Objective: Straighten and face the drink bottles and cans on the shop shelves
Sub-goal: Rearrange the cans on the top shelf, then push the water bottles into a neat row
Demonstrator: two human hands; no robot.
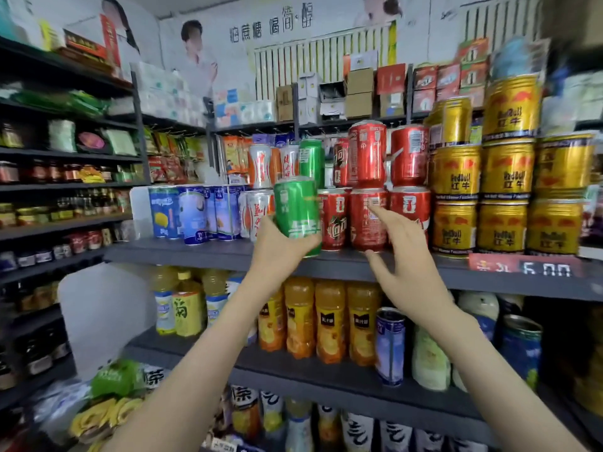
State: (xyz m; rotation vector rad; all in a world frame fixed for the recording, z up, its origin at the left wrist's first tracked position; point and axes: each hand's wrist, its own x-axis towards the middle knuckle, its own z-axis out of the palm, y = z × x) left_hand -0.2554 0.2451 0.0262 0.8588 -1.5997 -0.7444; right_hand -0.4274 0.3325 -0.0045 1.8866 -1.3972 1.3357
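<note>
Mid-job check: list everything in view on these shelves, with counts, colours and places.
Held can: one, green, tilted at the can shelf front.
Stacked can: one, green, upper tier behind it.
Red cans: six showing, red, two tiers, centre.
Gold cans: at least eight, gold, three tiers, right.
Blue cans: about four, blue and white, left.
Orange bottles: four, orange, lower shelf.
Left hand: grips the held can.
Right hand: open, reaching toward a lower red can.
</note>
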